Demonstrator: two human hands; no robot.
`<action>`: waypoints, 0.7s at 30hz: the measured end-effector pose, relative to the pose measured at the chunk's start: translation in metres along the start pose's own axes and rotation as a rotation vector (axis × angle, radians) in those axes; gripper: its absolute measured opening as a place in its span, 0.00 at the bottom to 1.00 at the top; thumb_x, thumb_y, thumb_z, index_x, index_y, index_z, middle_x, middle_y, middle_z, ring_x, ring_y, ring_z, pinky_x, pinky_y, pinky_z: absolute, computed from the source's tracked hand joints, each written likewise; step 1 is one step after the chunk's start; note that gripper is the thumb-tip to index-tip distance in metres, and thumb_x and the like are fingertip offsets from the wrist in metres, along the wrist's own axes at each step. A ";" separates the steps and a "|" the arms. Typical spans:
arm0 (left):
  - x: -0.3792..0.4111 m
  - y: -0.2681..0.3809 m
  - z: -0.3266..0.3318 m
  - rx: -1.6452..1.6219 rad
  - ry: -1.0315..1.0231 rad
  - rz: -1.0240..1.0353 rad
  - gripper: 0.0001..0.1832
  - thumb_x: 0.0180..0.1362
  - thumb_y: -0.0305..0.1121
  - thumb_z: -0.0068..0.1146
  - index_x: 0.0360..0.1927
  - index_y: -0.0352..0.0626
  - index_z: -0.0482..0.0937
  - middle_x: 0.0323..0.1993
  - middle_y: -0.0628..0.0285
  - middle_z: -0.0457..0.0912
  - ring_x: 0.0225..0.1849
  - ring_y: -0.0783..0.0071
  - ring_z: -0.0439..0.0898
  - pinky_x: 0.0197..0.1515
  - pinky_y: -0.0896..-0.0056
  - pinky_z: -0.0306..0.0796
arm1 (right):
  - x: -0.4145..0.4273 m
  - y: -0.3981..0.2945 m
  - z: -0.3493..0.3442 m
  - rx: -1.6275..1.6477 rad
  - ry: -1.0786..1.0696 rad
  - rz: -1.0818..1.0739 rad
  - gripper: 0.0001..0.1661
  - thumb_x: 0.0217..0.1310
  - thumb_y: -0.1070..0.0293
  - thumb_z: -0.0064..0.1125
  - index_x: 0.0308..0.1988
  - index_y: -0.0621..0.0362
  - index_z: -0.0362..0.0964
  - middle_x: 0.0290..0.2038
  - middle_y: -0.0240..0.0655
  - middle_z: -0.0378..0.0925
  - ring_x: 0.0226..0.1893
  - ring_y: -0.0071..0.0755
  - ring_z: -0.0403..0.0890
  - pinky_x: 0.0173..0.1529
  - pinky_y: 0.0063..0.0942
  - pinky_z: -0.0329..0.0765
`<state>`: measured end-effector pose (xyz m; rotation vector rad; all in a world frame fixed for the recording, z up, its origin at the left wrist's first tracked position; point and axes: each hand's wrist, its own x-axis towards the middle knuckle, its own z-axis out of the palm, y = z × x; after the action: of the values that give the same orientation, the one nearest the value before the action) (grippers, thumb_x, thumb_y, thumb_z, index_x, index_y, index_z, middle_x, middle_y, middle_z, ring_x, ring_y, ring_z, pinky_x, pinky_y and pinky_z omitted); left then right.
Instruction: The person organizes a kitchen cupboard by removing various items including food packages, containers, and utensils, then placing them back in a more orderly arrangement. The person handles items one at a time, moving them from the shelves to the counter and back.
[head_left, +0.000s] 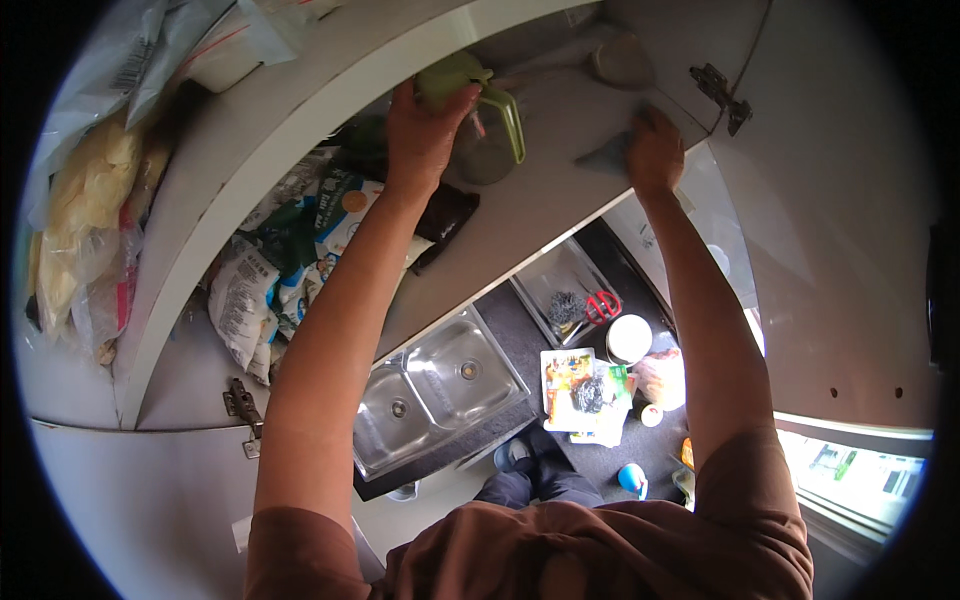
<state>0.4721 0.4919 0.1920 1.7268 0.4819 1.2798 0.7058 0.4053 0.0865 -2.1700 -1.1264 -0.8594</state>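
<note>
High inside an open wall cupboard, my left hand (427, 139) grips the green lid of a clear jug (484, 154) with a green handle (511, 124). The jug's base is over the cupboard's bottom shelf (525, 210); whether it touches the board I cannot tell. On the right, my right hand (656, 150) presses a grey-blue cloth (609, 155) against the same shelf near its front corner. Its fingers are curled over the cloth and hide part of it. A round, shadowed container (622, 60) is farther back.
Food packets (251, 300) crowd the shelf's left side. Plastic bags (82, 240) fill a compartment above. Hinged doors (825, 225) flank the cupboard. Below are a double steel sink (465, 367), red-handled scissors (602, 307), a white round container (628, 337) and packages (566, 382) on the dark counter.
</note>
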 end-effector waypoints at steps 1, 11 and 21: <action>0.000 0.001 0.001 0.022 0.012 -0.007 0.23 0.43 0.29 0.56 0.44 0.39 0.62 0.38 0.63 0.69 0.39 0.77 0.68 0.41 0.78 0.63 | 0.000 0.001 0.001 0.001 -0.005 -0.003 0.11 0.41 0.68 0.43 0.30 0.53 0.69 0.41 0.32 0.65 0.44 0.36 0.64 0.46 0.32 0.62; -0.045 0.068 0.010 -0.206 -0.044 -0.070 0.28 0.42 0.28 0.55 0.47 0.37 0.57 0.41 0.60 0.67 0.43 0.74 0.67 0.45 0.74 0.62 | -0.003 0.004 0.006 -0.005 -0.001 -0.019 0.11 0.40 0.68 0.44 0.29 0.56 0.69 0.35 0.38 0.67 0.39 0.40 0.67 0.42 0.33 0.65; -0.216 0.081 0.036 -0.249 -0.114 -0.405 0.45 0.37 0.32 0.61 0.54 0.39 0.43 0.49 0.56 0.56 0.51 0.66 0.58 0.51 0.65 0.56 | 0.008 -0.001 0.013 -0.023 0.047 0.023 0.13 0.41 0.69 0.41 0.30 0.58 0.69 0.33 0.35 0.66 0.40 0.35 0.65 0.42 0.31 0.63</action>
<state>0.4055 0.2750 0.1391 1.3979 0.5478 0.9053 0.7121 0.4191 0.0842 -2.1658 -1.0721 -0.9122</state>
